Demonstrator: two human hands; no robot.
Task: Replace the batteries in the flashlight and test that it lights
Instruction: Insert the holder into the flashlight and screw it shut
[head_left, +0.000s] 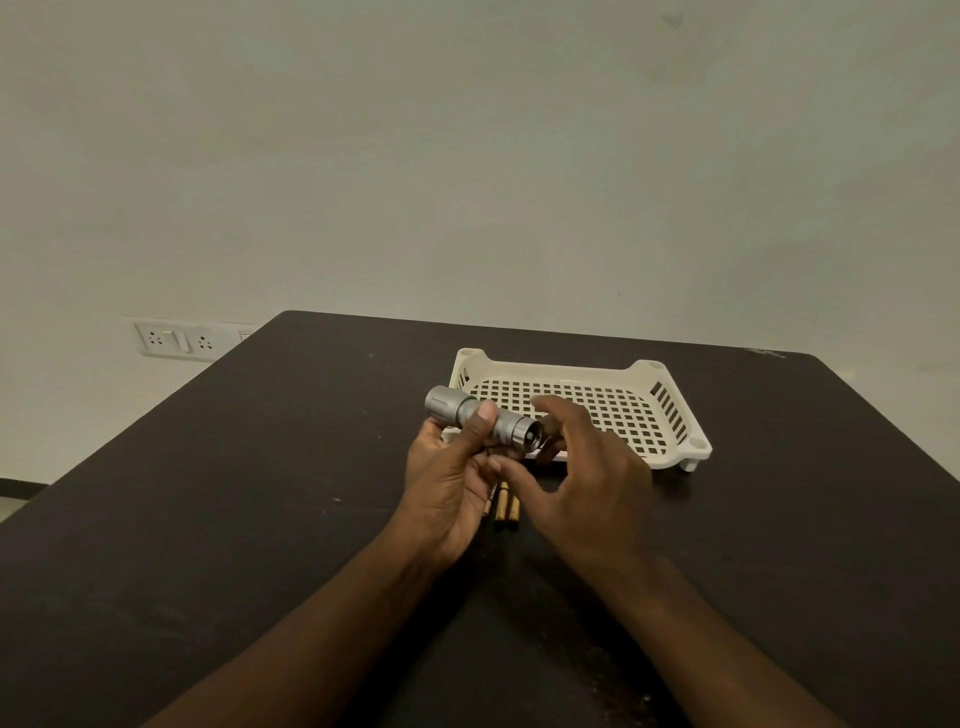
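Note:
A short silver flashlight (506, 427) is held level above the dark table, its wide head pointing left and its tail end to the right. My left hand (451, 483) grips its barrel from below, thumb across the top. My right hand (582, 467) hovers at the tail end with fingers spread and curled around it; whether the fingertips touch the tail cap is hidden. Under my hands, several copper-and-black batteries (506, 512) lie side by side on the table, partly covered by my left hand.
A cream plastic basket tray (670, 410) with a gridded floor stands just behind the flashlight. The dark table (260, 493) ends at a pale wall. A socket strip (176, 340) is on the wall at the left.

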